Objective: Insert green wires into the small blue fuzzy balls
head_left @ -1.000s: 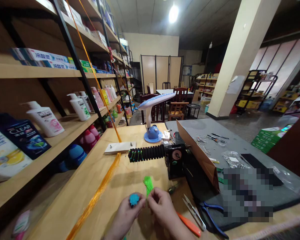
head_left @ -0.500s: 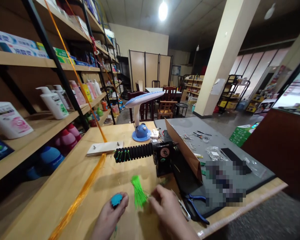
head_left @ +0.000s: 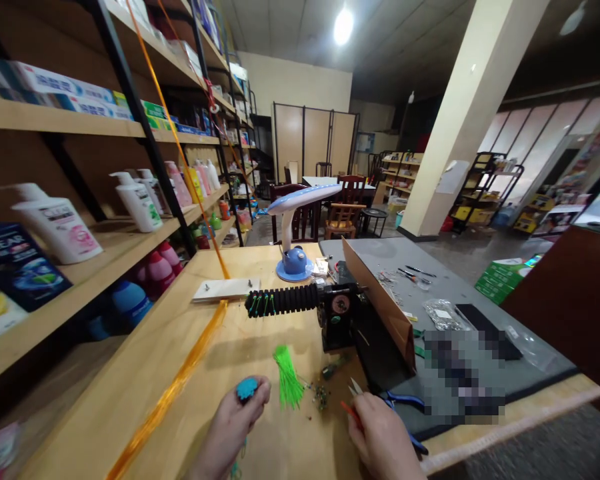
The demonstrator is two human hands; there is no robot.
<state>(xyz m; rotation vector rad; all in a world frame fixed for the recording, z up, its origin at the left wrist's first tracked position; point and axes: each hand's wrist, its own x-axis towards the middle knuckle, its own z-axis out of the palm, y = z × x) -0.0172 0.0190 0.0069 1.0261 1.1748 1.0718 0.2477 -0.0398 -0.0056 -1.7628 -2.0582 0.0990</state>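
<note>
My left hand [head_left: 240, 417] is closed around a small blue disc with a scalloped edge [head_left: 247, 388]; a thin greenish thread hangs below the hand. My right hand [head_left: 377, 427] grips small scissors [head_left: 355, 387] with pointed silver tips and a red part at the fingers. Between the hands, a bundle of bright green cords [head_left: 289, 380] lies on the wooden table [head_left: 260, 347]. Beside the bundle is a little pile of beads or pins [head_left: 321, 398], too small to make out. Past them, a black ridged roller [head_left: 285, 301] with green threads wound on its end sticks out from a black machine [head_left: 337, 317].
Orange strands [head_left: 170, 387] run across the table at left, past a white plate [head_left: 227, 290]. A blue lamp [head_left: 294, 263] stands behind. At right are a cardboard panel [head_left: 380, 307], blue-handled pliers [head_left: 405, 400] and a grey mat [head_left: 390, 260]. Shelves with bottles [head_left: 140, 203] line the left.
My right hand has moved right, away from the green cords, and now holds the scissors that lay on the table. My left hand keeps the blue disc. The view has turned slightly left.
</note>
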